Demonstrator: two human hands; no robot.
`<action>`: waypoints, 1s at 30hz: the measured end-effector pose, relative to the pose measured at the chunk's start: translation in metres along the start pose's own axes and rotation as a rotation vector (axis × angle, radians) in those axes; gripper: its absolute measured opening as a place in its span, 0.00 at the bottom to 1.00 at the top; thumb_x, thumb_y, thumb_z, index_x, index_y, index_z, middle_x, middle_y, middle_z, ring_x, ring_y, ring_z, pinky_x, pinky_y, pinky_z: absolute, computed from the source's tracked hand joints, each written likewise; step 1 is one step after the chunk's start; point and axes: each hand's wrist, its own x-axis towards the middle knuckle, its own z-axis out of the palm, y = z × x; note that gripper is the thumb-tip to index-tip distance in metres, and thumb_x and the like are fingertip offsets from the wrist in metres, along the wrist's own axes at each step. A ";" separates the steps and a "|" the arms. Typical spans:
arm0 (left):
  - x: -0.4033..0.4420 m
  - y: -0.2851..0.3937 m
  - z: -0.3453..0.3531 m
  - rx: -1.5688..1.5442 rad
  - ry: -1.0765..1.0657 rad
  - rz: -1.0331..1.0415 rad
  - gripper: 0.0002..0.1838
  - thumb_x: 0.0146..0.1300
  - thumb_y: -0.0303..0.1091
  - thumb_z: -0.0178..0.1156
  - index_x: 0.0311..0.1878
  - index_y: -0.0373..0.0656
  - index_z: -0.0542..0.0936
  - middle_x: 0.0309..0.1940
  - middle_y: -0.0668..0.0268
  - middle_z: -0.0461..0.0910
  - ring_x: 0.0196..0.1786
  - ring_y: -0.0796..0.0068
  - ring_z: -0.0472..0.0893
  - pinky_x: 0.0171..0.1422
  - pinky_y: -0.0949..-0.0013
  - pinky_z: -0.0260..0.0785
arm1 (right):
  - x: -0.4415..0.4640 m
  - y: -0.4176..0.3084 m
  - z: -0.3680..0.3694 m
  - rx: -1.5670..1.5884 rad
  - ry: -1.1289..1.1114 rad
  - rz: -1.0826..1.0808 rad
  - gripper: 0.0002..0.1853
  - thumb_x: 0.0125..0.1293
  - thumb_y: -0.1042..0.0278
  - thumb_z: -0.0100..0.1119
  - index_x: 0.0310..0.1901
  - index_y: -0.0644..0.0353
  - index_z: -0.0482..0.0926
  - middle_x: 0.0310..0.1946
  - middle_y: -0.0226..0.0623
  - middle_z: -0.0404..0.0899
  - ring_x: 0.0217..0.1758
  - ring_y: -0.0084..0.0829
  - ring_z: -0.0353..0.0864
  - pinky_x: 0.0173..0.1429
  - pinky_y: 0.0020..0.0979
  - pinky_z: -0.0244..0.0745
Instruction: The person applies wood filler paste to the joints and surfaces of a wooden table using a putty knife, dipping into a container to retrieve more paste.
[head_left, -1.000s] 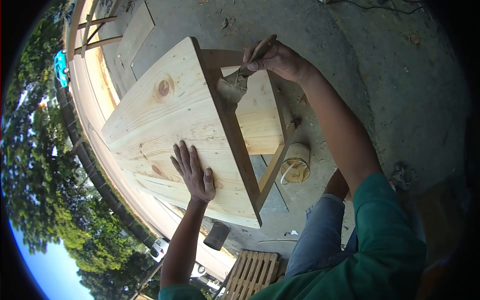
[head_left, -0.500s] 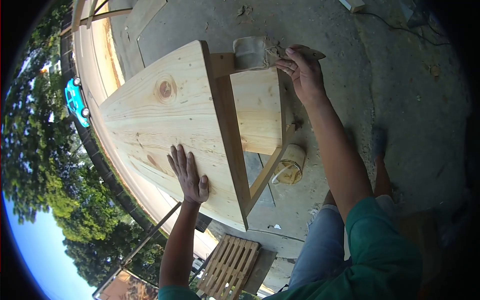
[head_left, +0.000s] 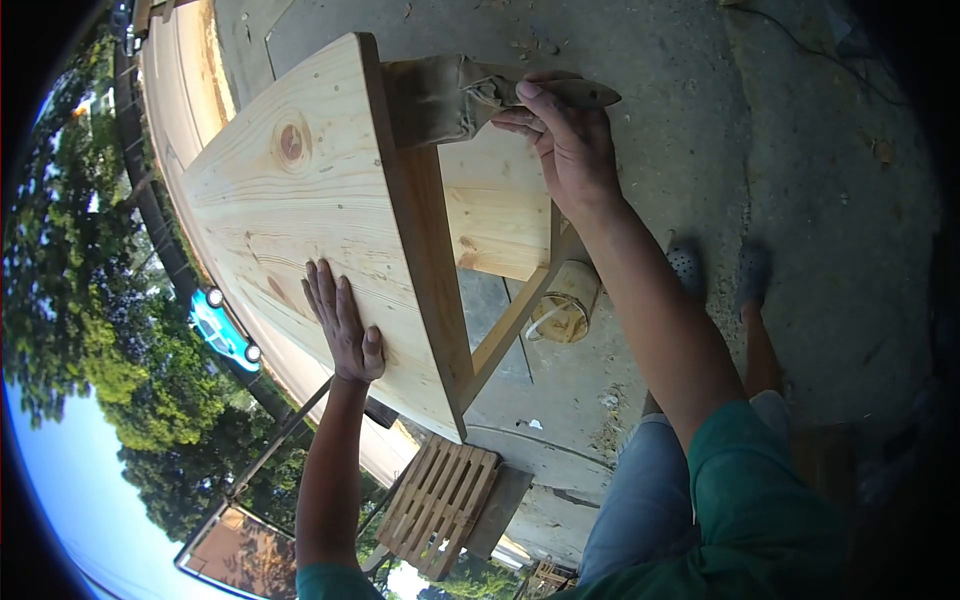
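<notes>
Pinched between thumb and fingers of the right hand, one wide brush, held by its handle near the ferrule; bristles point left, at the upper end of the knotty panel, just behind its front edge, though firm contact cannot be told; two hands in view; right arm stretched up and forward from the lower right, thumb uppermost along the handle; left hand palm down on the panel's face, four fingers lightly parted and pointing away, thumb out to the side, forearm nearly straight below; two wooden panels counted, the second panel beyond the first, one lower rail slanting between them; one bucket on the concrete floor, just beside that rail; one slatted pallet near the panel's lower corner; one blue car; two shoes, well right of the bucket.
</notes>
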 end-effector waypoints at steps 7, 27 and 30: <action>0.001 0.000 -0.001 0.000 -0.005 0.004 0.39 0.76 0.58 0.32 0.81 0.42 0.51 0.81 0.44 0.45 0.82 0.38 0.45 0.82 0.36 0.34 | -0.036 -0.016 0.008 -0.720 -0.021 -0.561 0.10 0.66 0.73 0.69 0.48 0.60 0.84 0.43 0.37 0.86 0.45 0.29 0.86 0.50 0.30 0.83; -0.003 -0.002 0.000 -0.017 0.019 -0.020 0.39 0.75 0.58 0.35 0.80 0.41 0.55 0.80 0.43 0.48 0.82 0.37 0.45 0.81 0.34 0.29 | -0.028 -0.056 0.004 -0.518 -0.100 -0.210 0.10 0.67 0.69 0.69 0.48 0.58 0.86 0.44 0.34 0.87 0.46 0.28 0.87 0.53 0.28 0.81; -0.004 -0.004 0.001 -0.031 0.025 -0.017 0.39 0.74 0.57 0.36 0.80 0.41 0.56 0.80 0.43 0.49 0.82 0.36 0.45 0.81 0.34 0.29 | -0.018 -0.052 0.034 -0.500 -0.070 -0.386 0.11 0.67 0.70 0.68 0.49 0.59 0.85 0.46 0.38 0.86 0.47 0.30 0.86 0.54 0.29 0.81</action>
